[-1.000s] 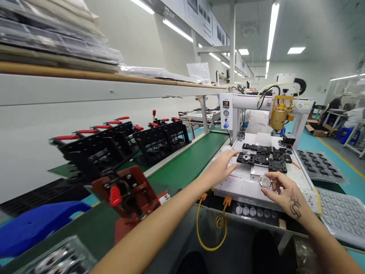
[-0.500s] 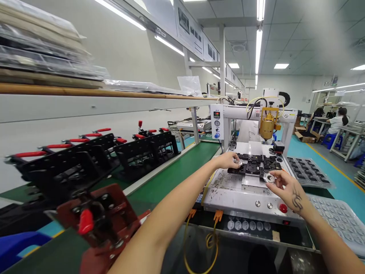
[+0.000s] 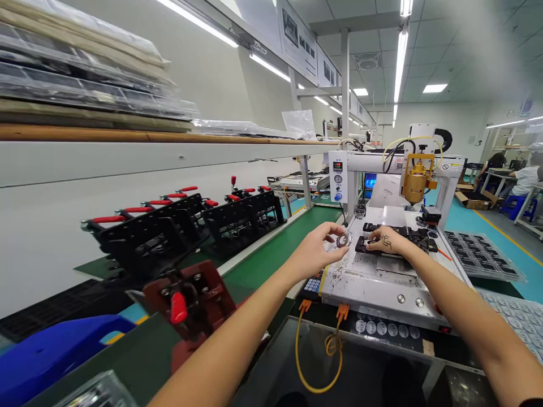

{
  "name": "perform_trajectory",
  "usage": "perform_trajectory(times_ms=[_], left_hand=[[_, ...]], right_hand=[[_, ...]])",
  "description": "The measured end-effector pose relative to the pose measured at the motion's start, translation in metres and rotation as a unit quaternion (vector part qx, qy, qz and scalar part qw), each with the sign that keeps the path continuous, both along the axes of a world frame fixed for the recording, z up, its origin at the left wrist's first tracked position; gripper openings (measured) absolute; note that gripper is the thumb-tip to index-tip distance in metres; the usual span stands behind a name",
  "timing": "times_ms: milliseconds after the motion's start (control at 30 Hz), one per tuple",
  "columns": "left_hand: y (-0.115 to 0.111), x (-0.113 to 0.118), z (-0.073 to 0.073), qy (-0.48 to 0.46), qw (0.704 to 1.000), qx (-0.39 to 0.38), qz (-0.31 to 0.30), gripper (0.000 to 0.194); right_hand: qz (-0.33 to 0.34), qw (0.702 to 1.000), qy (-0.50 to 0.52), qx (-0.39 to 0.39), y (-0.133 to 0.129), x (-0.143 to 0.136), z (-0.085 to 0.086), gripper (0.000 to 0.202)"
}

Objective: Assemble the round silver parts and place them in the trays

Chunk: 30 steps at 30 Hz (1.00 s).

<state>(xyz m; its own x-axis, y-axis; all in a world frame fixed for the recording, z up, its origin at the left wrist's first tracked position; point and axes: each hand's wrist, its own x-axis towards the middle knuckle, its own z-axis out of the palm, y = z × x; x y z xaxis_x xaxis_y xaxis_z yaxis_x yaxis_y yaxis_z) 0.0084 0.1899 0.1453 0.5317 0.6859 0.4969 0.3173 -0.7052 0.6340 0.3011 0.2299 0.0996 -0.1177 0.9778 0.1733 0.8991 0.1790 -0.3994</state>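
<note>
My left hand (image 3: pixel 320 249) is closed in a pinch on a small round disc (image 3: pixel 343 240) with a shiny rim, held up left of the black fixture (image 3: pixel 418 238). The fixture lies on the white bed (image 3: pixel 360 277) of a bench machine. My right hand (image 3: pixel 385 241) reaches over the fixture's left end with its fingertips drawn together and pointing down. What they grip there, if anything, is hidden by the fingers.
A brass-coloured tool head (image 3: pixel 418 182) hangs from the machine's gantry. Trays of black parts (image 3: pixel 483 254) and round pieces (image 3: pixel 515 319) lie at right. Black clamp fixtures with red handles (image 3: pixel 144 226) stand at left. A yellow cable (image 3: pixel 299 362) loops below.
My left hand has come back leftward off the fixture, now with a disc in it. My right hand, which held a disc near the front, has moved left onto the fixture. The view shifted left.
</note>
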Motion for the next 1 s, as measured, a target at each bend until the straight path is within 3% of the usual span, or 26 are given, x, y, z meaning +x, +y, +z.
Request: perform_trajectory(times_ms=[133,267,500,633,700,800,933,1000], left_hand=[[-0.017,-0.028,-0.011,0.008,1.000,-0.012,0.014,0.035],[-0.035,-0.037,-0.016,-0.006,1.000,-0.017,0.012,0.035],[-0.062,-0.018,-0.016,-0.039,0.999,0.007,-0.010,0.033],[-0.066,-0.007,-0.025,-0.063,0.998,-0.014,-0.004,0.035],[-0.071,-0.008,-0.037,-0.080,0.996,-0.051,0.003,0.036],[-0.084,-0.021,-0.067,-0.093,0.990,-0.102,0.028,0.037],[-0.097,-0.040,-0.114,-0.080,0.985,-0.128,0.085,0.034],[-0.100,-0.039,-0.132,-0.075,0.984,-0.142,0.081,0.033]], right_hand=[[-0.007,1.000,-0.027,-0.001,-0.001,0.000,-0.004,0.036],[-0.029,0.998,-0.055,0.007,-0.006,-0.002,-0.006,0.036],[-0.050,0.996,-0.069,0.016,-0.003,-0.007,-0.005,0.034],[-0.058,0.994,-0.051,0.073,-0.013,-0.010,0.000,0.030],[-0.074,0.988,-0.034,0.128,-0.038,0.002,0.000,0.034],[-0.130,0.970,-0.011,0.207,-0.109,0.040,-0.014,0.039],[-0.251,0.912,0.012,0.323,-0.218,0.094,-0.063,0.033],[-0.302,0.897,0.004,0.324,-0.253,0.109,-0.093,0.042]])
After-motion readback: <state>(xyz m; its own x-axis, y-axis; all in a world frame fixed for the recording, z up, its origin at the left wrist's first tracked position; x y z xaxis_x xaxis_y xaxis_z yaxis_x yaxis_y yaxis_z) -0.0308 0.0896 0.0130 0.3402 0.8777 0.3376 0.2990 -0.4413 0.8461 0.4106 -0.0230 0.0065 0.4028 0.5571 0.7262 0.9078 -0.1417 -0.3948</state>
